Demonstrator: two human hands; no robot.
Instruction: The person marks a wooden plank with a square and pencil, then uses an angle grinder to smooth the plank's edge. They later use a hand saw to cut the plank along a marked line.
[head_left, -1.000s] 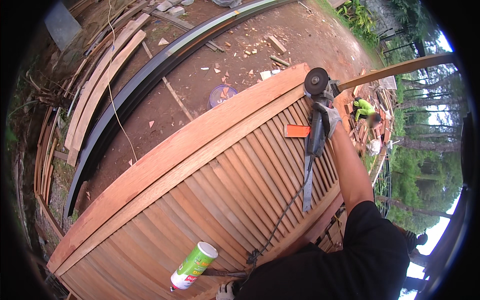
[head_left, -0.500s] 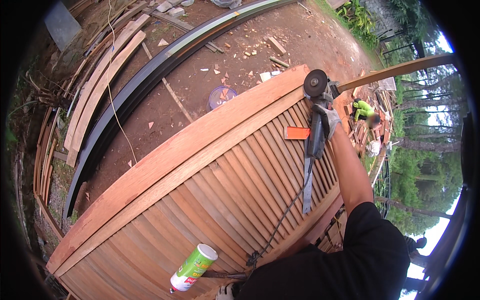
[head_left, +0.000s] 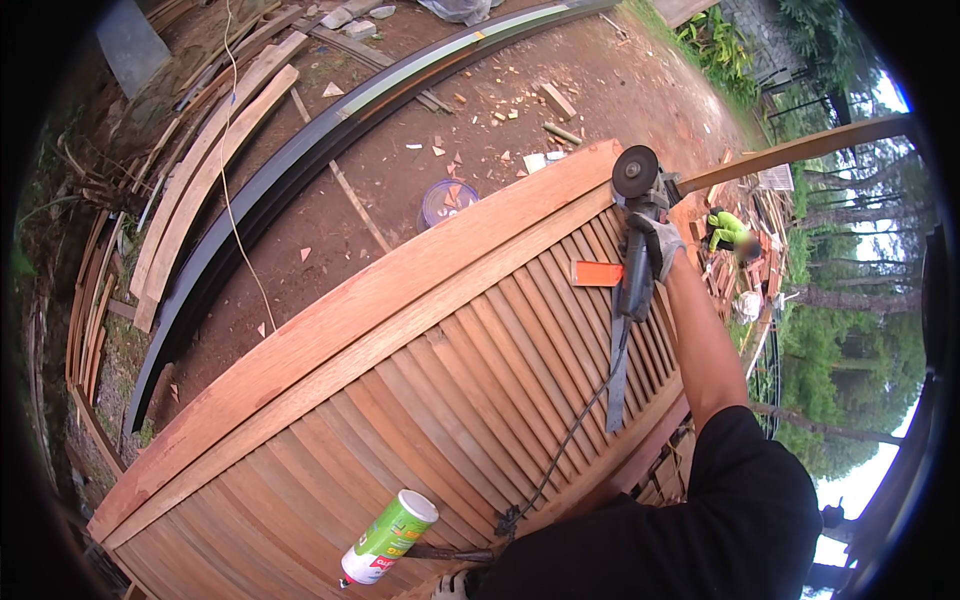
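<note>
My right hand (head_left: pixel 660 245), in a grey glove, is closed around a dark angle grinder (head_left: pixel 637 268) at the far right end of a slatted wooden panel (head_left: pixel 470 375). The grinder's round black disc (head_left: pixel 635 171) sits over the panel's far corner, and its cord runs back across the slats. Beside the grinder lies a try square with an orange stock (head_left: pixel 597 273) and a long metal blade (head_left: pixel 617 385). Only a bit of my gloved left hand (head_left: pixel 452 585) shows at the lower edge, by the panel's near side; its grip is hidden.
A green and white bottle (head_left: pixel 390 537) lies on the slats beside a dark bar-like tool (head_left: pixel 450 552). Beyond the panel are a purple-rimmed bucket (head_left: pixel 448 204), a long curved black beam (head_left: pixel 240 250), stacked boards (head_left: pixel 205 180) and scattered offcuts. A person in bright yellow-green (head_left: pixel 728 230) crouches at far right.
The whole view has shifted slightly. My right hand and the grinder stay at the same place on the panel.
</note>
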